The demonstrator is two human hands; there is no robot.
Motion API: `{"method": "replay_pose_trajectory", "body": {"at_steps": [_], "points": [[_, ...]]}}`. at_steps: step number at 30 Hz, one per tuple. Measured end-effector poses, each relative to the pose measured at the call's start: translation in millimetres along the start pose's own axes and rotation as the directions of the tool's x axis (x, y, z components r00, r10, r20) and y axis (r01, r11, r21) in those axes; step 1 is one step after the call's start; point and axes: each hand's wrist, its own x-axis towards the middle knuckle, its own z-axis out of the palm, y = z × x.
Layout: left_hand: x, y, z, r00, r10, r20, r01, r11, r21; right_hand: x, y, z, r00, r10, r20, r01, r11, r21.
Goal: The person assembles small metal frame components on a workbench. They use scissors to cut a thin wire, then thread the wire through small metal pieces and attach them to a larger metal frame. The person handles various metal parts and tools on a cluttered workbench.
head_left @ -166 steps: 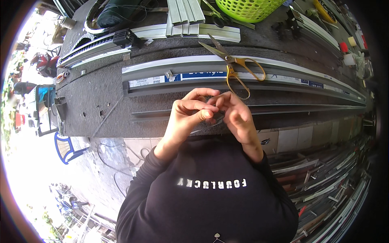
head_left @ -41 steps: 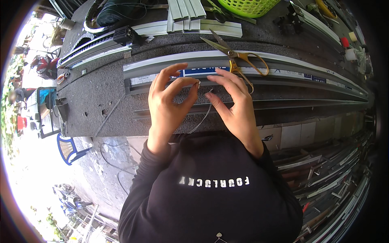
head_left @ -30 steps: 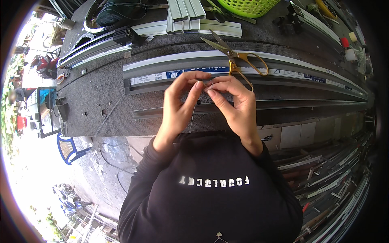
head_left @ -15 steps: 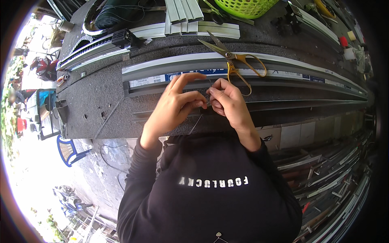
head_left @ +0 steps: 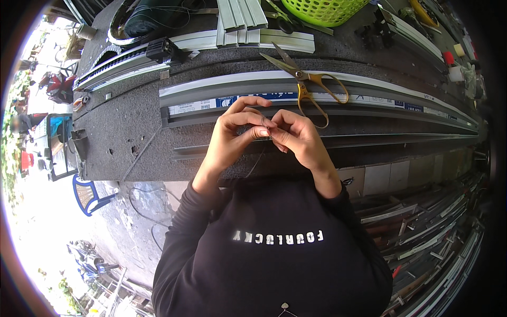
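Observation:
My left hand and my right hand meet fingertip to fingertip over the near side of the workbench. Both are closed in a pinch on a thin dark strand, whose tail hangs down toward the bench's front edge. Most of what lies between the fingertips is hidden. Just beyond my right hand, scissors with yellow handles lie with their blades apart on a long grey metal profile. A printed blue-and-white strip runs along that profile's channel.
Dark carpet covers the workbench. Short aluminium profiles, a black block and a green perforated basket stand along its far side. A blue-edged chair is at the left; many metal bars lie stacked at the lower right.
My hands have come together, left index finger and thumb closing in against the right fingertips. The scissors and profiles stay where they were on the bench.

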Motion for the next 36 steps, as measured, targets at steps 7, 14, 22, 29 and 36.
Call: {"method": "replay_pose_trajectory", "body": {"at_steps": [7, 14, 22, 29, 36], "points": [[1, 3, -1, 0.985, 0.136, -0.111, -0.1, 0.956, 0.277, 0, 0, -2, 0.999, 0.031, 0.037, -0.031, 0.999, 0.019], [2, 1, 0, 0.982, 0.184, -0.028, -0.171, 0.952, 0.252, 0, -1, -2, 0.992, 0.076, 0.103, -0.088, 0.989, 0.121], [1, -4, -1, 0.986, 0.168, 0.007, -0.167, 0.976, 0.137, 0, 0, -5, 0.978, 0.122, 0.167, -0.153, 0.97, 0.188], [-3, -1, -4, 0.987, 0.14, -0.081, -0.125, 0.978, 0.17, -2, -1, -3, 0.983, 0.143, 0.112, -0.164, 0.965, 0.205], [-8, 4, -21, 0.938, 0.283, -0.198, -0.182, 0.892, 0.414, -9, -8, -12, 0.995, 0.1, -0.031, -0.1, 0.995, -0.005]]}}
